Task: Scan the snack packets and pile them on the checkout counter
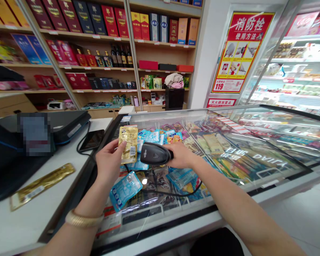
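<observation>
Pinched between thumb and fingers of my left hand (109,156) is a gold snack packet (132,137), held upright with a barcode on its face. My right hand (180,155) grips a black barcode scanner (155,153), whose head points left at the packet from a short distance. The scanner's black cable (173,194) loops over the glass top. Below my hands, a blue snack packet (126,190) lies on the glass, and several more blue packets (152,136) lie behind the scanner. A long gold packet (42,185) rests on the white counter to the left.
A glass-topped freezer (256,142) full of packaged goods stretches to the right. On the white counter (21,227) are a phone (93,139) and a dark checkout machine (5,156). Wooden shelves (90,67) with boxes and bottles stand behind. A fire-hydrant sign (242,53) hangs at the back.
</observation>
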Available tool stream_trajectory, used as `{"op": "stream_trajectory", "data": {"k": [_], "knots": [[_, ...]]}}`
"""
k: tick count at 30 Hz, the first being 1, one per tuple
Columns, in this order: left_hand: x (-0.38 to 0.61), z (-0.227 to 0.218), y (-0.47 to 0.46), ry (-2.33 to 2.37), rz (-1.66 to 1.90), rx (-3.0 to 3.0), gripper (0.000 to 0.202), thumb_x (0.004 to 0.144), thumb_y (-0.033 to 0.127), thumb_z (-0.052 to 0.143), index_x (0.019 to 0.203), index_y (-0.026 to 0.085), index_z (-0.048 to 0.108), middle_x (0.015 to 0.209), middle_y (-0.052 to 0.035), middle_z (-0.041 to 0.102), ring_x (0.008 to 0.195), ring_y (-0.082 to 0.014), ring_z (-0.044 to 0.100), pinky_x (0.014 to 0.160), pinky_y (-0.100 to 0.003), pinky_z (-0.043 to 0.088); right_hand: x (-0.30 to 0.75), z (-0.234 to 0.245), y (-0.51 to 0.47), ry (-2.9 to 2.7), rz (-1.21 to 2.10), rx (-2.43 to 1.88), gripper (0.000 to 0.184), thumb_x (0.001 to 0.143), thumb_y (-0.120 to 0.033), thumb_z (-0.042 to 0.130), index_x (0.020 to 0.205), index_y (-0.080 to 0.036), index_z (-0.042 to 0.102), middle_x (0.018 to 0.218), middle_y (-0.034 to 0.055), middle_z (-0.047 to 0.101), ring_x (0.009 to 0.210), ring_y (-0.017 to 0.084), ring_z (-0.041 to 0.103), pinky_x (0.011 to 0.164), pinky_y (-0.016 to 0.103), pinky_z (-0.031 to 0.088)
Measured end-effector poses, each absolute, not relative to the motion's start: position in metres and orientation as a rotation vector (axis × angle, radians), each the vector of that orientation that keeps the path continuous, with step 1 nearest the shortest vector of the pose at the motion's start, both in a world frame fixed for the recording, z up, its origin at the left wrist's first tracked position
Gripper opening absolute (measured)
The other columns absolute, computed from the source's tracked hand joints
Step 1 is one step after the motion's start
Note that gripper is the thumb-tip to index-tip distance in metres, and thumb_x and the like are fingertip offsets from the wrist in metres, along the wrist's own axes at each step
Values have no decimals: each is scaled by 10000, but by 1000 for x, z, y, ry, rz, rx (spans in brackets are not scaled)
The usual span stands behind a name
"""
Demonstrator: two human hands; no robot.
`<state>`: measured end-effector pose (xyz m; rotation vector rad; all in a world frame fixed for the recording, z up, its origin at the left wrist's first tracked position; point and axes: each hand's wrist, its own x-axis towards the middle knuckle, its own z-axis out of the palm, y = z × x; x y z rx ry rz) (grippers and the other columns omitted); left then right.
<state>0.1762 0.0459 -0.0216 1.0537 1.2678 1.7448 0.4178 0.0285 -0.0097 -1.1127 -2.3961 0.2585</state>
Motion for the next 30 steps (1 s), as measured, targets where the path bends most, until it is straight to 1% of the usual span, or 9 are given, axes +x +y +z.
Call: {"op": "stream_trajectory", "data": {"k": [7, 15, 20, 23, 25, 26, 27, 29, 30], "knots": [[174, -27, 50, 1293, 1763, 1049, 503, 575, 411, 785, 1002, 150, 735, 904, -79, 752, 723, -207, 692, 650, -325, 577, 418, -11, 30, -2406, 273, -1118, 259, 708, -245, 683, 965, -220, 703, 855, 31, 746, 831, 225, 691, 671, 247, 425], [173, -29, 52, 1289, 1774, 1052, 486, 580, 399, 784, 996, 151, 736, 877, -68, 750, 728, -212, 696, 654, -328, 583, 418, -10, 29, -2392, 278, -1127, 256, 712, -235, 676, 966, -220, 708, 855, 30, 749, 836, 227, 694, 660, 241, 420], [173, -28, 50, 1300, 1766, 1049, 489, 590, 400, 783, 1004, 146, 736, 931, -84, 752, 763, -220, 704, 688, -337, 589, 419, -10, 29, -2385, 279, -1129, 225, 716, -249, 672, 937, -216, 699, 843, 32, 742, 820, 222, 687, 655, 240, 414], [172, -30, 52, 1367, 1746, 1118, 508, 674, 426, 725, 1101, 152, 713, 1010, -103, 747, 830, -249, 712, 730, -378, 594, 423, -10, 33, -2331, 253, -1139, 190, 731, -269, 663, 910, -211, 692, 849, 41, 732, 825, 220, 678, 680, 247, 423], [172, -34, 56, 1411, 1712, 1279, 546, 759, 435, 649, 1235, 168, 649, 1133, -126, 719, 975, -274, 697, 838, -416, 574, 427, -12, 37, -2277, 220, -1142, 191, 737, -277, 666, 913, -206, 690, 872, 50, 728, 831, 219, 670, 713, 258, 433], [172, -36, 58, 1413, 1687, 1401, 576, 798, 431, 612, 1313, 176, 592, 1232, -141, 678, 1088, -281, 660, 927, -432, 537, 429, -12, 39, -2245, 204, -1145, 199, 737, -279, 669, 920, -202, 689, 882, 54, 727, 829, 219, 666, 726, 264, 436], [173, -39, 59, 1403, 1653, 1544, 610, 828, 424, 581, 1384, 179, 523, 1344, -154, 608, 1217, -283, 589, 1023, -443, 472, 431, -13, 41, -2213, 192, -1149, 210, 738, -280, 671, 930, -196, 688, 889, 58, 726, 826, 218, 664, 733, 267, 439], [175, -43, 62, 1373, 1571, 1841, 673, 867, 412, 534, 1478, 171, 385, 1522, -163, 415, 1426, -276, 355, 1157, -463, 299, 434, -15, 44, -2153, 183, -1166, 232, 742, -291, 674, 951, -191, 685, 887, 60, 728, 813, 215, 664, 720, 266, 441], [176, -44, 63, 1371, 1532, 1975, 692, 880, 411, 512, 1501, 165, 333, 1568, -160, 334, 1476, -274, 236, 1186, -481, 223, 436, -16, 45, -2129, 184, -1177, 242, 743, -303, 678, 958, -192, 684, 877, 57, 730, 804, 215, 665, 706, 263, 440]]}}
